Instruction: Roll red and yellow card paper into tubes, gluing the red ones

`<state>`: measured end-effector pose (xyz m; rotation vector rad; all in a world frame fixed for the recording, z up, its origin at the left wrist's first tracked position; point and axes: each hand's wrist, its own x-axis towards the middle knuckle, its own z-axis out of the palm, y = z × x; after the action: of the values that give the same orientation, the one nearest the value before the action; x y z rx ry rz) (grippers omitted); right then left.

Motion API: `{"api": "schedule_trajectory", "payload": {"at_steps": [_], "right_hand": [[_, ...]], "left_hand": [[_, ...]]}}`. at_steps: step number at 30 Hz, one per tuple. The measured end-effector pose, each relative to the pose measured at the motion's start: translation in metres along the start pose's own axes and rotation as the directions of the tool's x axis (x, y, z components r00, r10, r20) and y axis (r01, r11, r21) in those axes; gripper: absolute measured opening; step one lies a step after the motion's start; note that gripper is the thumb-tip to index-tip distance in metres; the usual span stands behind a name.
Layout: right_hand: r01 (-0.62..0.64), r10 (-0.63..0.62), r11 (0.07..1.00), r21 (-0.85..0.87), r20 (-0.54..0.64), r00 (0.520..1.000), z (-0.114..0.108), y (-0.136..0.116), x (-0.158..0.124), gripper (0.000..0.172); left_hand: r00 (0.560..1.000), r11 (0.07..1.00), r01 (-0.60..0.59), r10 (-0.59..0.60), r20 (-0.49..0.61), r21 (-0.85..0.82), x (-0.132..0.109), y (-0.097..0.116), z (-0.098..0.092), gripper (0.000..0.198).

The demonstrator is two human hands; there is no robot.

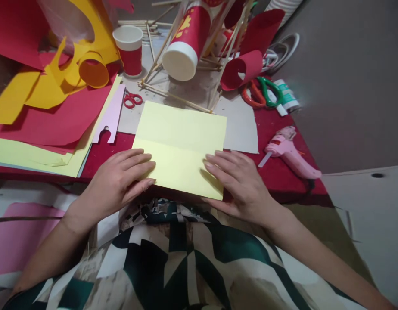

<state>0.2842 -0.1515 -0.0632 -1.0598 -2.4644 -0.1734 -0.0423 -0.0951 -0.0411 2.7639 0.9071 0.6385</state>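
A pale yellow sheet of paper with a faint crease across it lies in front of me at the table's near edge. My left hand rests on its left edge, fingers on top and the thumb near the lower left corner. On the right edge lies my right hand, its fingertips on the paper and its thumb partly hidden below the lower corner. Both hands hold the sheet by its sides. Beneath its far part is a grey board.
Red, yellow and orange papers cover the left side. Small red scissors and a paper cup stand near a stick frame holding a larger cup. At right are green-handled scissors and a pink glue gun.
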Motion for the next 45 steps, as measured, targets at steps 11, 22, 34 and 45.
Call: {"api": "schedule_trajectory", "payload": {"at_steps": [11,22,34,45], "right_hand": [[0.089,-0.070,0.963,0.255,-0.082,0.994,-0.003,0.005,-0.020,0.050],[0.014,0.006,0.964,0.267,-0.074,0.997,-0.004,-0.004,-0.019,0.043],[-0.268,0.288,0.877,0.400,0.010,0.958,-0.013,-0.001,0.000,0.029],[-0.582,0.647,0.686,0.436,0.000,0.763,-0.005,-0.006,0.022,0.058]], "left_hand": [[0.986,0.960,0.163,-0.149,0.080,-0.225,-0.025,-0.001,-0.029,0.063],[0.992,0.988,0.122,-0.122,0.002,-0.093,-0.026,-0.004,-0.007,0.026],[0.993,0.991,0.049,-0.061,-0.097,-0.127,-0.027,-0.004,-0.005,0.029],[0.842,0.874,0.470,-0.486,-0.235,-0.123,-0.027,0.015,0.003,0.041]]}}
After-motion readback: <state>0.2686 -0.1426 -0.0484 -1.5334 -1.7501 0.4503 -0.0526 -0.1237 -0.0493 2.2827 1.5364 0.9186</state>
